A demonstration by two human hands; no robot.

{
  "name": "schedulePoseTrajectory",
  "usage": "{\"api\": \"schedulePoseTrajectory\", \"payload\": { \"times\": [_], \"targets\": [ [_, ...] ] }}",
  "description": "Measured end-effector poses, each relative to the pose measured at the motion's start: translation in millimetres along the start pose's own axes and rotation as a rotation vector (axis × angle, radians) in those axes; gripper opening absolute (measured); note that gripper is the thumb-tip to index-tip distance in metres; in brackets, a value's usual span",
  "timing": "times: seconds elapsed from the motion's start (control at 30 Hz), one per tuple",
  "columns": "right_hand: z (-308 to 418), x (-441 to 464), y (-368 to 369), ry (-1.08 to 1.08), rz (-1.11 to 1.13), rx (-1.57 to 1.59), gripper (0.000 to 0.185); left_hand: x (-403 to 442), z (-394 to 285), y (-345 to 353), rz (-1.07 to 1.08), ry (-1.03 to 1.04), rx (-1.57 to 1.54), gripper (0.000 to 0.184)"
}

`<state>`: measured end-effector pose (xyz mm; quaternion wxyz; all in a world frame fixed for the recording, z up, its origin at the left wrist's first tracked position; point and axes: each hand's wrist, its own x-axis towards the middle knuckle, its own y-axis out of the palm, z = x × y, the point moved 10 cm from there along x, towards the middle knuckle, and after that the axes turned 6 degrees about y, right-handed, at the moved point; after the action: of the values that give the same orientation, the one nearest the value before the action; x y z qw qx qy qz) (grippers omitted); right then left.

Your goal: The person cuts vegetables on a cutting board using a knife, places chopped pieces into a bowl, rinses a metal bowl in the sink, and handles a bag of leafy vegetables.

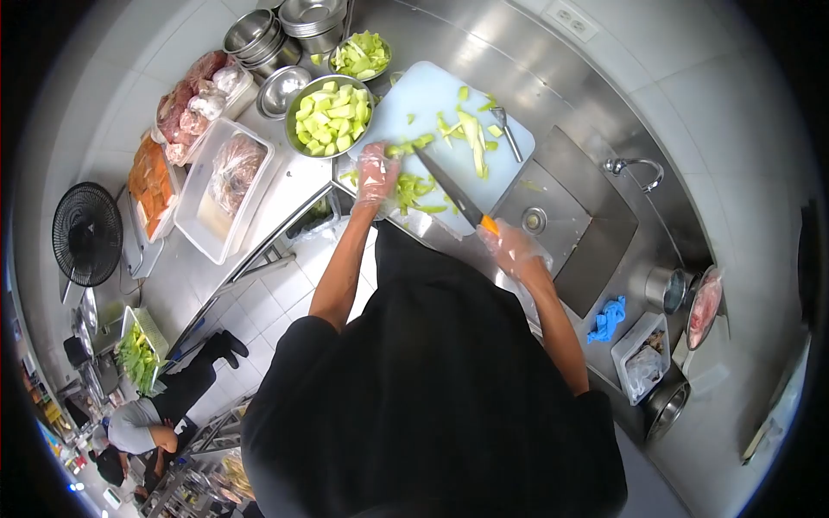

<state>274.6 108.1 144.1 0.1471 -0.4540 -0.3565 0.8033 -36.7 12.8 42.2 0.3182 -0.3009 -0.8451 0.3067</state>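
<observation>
My right hand [515,250], in a clear plastic glove, is closed round the orange handle of a large knife [449,187]. The blade points up and left over the white cutting board [423,95], its tip beside a green vegetable piece [411,147]. My left hand [377,175], also gloved, is at the board's left edge by that piece; whether its fingers grip anything is unclear. Green peelings [414,187] lie between the hands, and more peel [472,138] lies further right near a peeler [507,134]. A metal bowl [291,129] of cut green chunks stands left of the board.
A sink [587,259] with a faucet [635,171] is at the right, near a blue cloth [607,319]. At the left stand stacked metal bowls [259,43], meat trays [250,95], a plastic container [194,211] and a fan [87,233]. Another person [134,427] is at lower left.
</observation>
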Motion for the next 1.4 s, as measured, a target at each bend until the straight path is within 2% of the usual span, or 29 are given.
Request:
{"api": "schedulePoseTrajectory", "payload": {
  "times": [0.07,0.17,0.2,0.3,0.4,0.5,0.6,0.7,0.8,0.9,1.0,1.07,1.1,1.2,1.3,1.4],
  "targets": [
    [-14.0,-14.0,-13.3,0.019,-0.075,0.106,0.048,0.0,-28.3,3.9,-0.052,0.134,0.001,0.058],
    [-35.7,-23.8,-25.2,0.083,-0.135,0.199,0.049,8.2,-57.4,32.4,0.086,0.167,0.229,0.07],
    [-42.3,-25.8,-27.0,0.111,-0.145,0.221,0.049,12.7,-68.6,38.1,0.125,0.145,0.336,0.068],
    [-62.0,-22.1,-21.3,0.141,-0.18,0.193,0.05,28.4,-73.2,68.7,0.274,0.231,0.321,0.055],
    [-72.6,-21.5,-12.6,0.123,-0.212,0.258,0.053,40.3,-65.5,98.4,0.521,0.336,0.451,0.042],
    [-84.4,-20.2,-1.9,0.14,-0.25,0.269,0.056,49.8,-80.3,87.3,0.533,0.478,0.408,0.039],
    [-90.9,-18.8,4.7,0.22,-0.232,0.289,0.057,56.1,-70.9,100.8,0.669,0.476,0.351,0.037],
    [-85.7,-20.7,1.7,0.226,-0.221,0.248,0.059,64.3,-70.0,102.6,0.71,0.36,0.289,0.042],
    [-92.3,-15.7,7.1,0.222,-0.254,0.29,0.061,64.6,-60.5,108.8,0.644,0.329,0.225,0.046],
    [-94.4,-10.7,8.2,0.209,-0.267,0.311,0.063,68.1,-58.4,91.7,0.638,0.146,0.06,0.047],
    [-88.6,-12.0,1.9,0.19,-0.288,0.296,0.061,75.2,-70.0,24.7,0.199,0.345,-0.163,0.045],
    [-71.8,-21.5,-10.2,0.215,-0.265,0.253,0.059,80.7,-72.5,-39.5,0.003,0.306,-0.121,0.045],
    [-65.6,-23.6,-13.0,0.225,-0.251,0.23,0.059,86.0,-46.0,-57.8,-0.072,0.178,-0.391,0.045],
    [-63.7,-9.8,-3.1,0.182,-0.322,0.206,0.059,91.7,-31.1,-134.3,-0.251,0.205,0.057,0.051],
    [-49.6,2.6,0.5,0.148,-0.365,0.204,0.055,96.4,1.3,-139.8,-0.084,0.232,0.222,0.048],
    [-31.2,2.4,-10.8,0.108,-0.343,0.172,0.052,84.1,-12.7,-155.4,-0.086,0.216,0.307,0.047]
  ]
}}
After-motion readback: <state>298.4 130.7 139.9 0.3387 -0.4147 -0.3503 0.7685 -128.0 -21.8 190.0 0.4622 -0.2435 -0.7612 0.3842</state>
